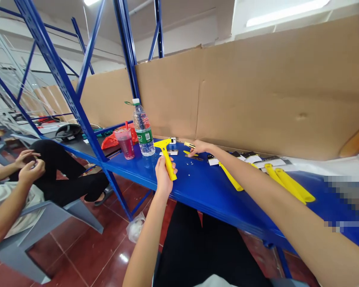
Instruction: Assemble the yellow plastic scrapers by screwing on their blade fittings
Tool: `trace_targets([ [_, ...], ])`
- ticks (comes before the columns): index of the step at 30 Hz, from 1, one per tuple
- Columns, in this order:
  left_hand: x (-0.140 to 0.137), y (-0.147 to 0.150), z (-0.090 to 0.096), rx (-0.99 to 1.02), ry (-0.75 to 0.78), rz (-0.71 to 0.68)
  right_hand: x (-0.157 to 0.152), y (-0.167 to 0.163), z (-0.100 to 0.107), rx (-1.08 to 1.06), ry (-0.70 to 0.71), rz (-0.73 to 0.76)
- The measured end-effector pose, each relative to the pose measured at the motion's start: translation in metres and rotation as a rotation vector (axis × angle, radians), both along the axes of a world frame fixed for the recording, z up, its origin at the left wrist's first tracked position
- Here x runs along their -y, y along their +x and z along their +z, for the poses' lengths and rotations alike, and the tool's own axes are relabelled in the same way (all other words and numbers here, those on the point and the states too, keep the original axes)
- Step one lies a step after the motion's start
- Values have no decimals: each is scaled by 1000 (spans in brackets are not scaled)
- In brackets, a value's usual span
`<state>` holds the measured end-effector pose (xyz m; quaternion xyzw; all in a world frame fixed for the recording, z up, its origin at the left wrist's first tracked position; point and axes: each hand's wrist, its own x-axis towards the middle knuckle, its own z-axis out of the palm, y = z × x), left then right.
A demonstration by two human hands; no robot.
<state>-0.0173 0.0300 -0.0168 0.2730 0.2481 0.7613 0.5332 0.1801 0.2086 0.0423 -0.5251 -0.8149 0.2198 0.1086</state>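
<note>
My left hand is closed around the handle of a yellow T-shaped scraper, its wide head up. My right hand reaches to the back of the blue bench, fingers pinched at a small yellow-and-black piece whose kind I cannot make out. Just below those fingers lie a small flat yellow part and a thin dark strip. Several tiny screw-like bits are scattered in front. A small white-and-dark piece lies behind the scraper.
Several yellow handles and black-and-white blade-like pieces lie to the right. A water bottle and red drink cup stand left, near a blue upright. Cardboard walls the back. Another person's hands are far left.
</note>
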Motion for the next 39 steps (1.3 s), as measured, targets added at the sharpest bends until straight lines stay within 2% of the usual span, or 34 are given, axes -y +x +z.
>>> trace_targets([
  [4, -2, 0, -1, 14, 3, -37, -6, -4, -7, -9, -9, -20],
  [8, -4, -1, -2, 37, 0, -64, -5, -3, -10, -68, 51, -75],
  [13, -3, -1, -4, 27, 12, -78, 6, 2, -10, -303, 153, -183],
  [17, -2, -1, -4, -12, 13, -71, 37, 10, -5, -645, 108, -202],
  [21, 4, 3, -1, -83, 43, -139, 88, 26, -1, -993, 20, -161],
  [24, 13, 18, 0, -139, 69, -215, 124, 44, -3, -1146, -15, -176],
  [27, 24, 42, -2, -163, 78, -301, 144, 61, -10, -1245, -15, -226],
  [32, 38, 73, -5, -118, 43, -420, 142, 79, -20, -1393, 35, -330],
  [39, 45, 72, 5, -128, -7, -459, 142, 75, -19, -1516, -35, -351],
])
